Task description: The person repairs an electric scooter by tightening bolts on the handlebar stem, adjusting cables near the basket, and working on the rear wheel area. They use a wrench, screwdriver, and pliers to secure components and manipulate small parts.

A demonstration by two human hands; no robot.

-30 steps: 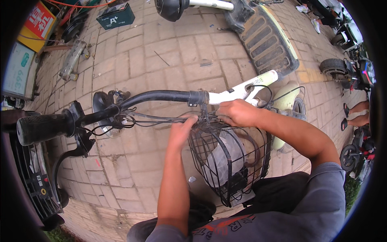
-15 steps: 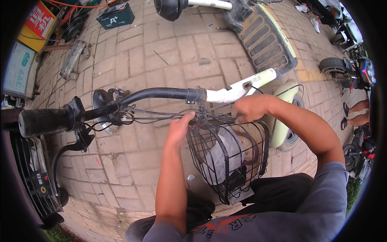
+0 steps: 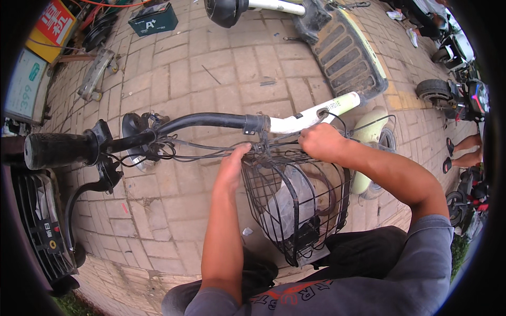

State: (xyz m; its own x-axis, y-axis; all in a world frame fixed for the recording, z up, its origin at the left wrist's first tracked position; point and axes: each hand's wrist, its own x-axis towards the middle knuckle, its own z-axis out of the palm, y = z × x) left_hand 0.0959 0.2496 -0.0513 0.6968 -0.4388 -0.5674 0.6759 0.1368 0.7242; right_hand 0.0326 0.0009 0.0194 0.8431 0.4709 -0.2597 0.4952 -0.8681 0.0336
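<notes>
Near the centre, a black handlebar [image 3: 203, 119] with a rubber grip and brake lever joins a white stem [image 3: 287, 124]. Dark cables [image 3: 195, 155] run below it to a dirty bracket [image 3: 259, 147]. My left hand [image 3: 235, 160] is closed at the bracket end of the cables, thumb uppermost, its other fingers mostly hidden. To its right, my right hand [image 3: 321, 141] has its fingers curled round the cables below the stem. A black wire basket [image 3: 295, 209] hangs under both hands, with a crumpled clear bag [image 3: 279, 203] inside.
Brick paving surrounds a scooter deck [image 3: 348, 68], a pale-green front fender [image 3: 363, 179] and a dark-green battery box [image 3: 153, 21]. Signboards [image 3: 23, 92] and a small wheeled frame [image 3: 97, 73] stand left. Parked scooters [image 3: 464, 97] and another person's legs [image 3: 464, 147] line the right.
My right hand first shifted right along the cables, then slightly back left. My left hand and the handlebar's grip end have risen a little in the picture.
</notes>
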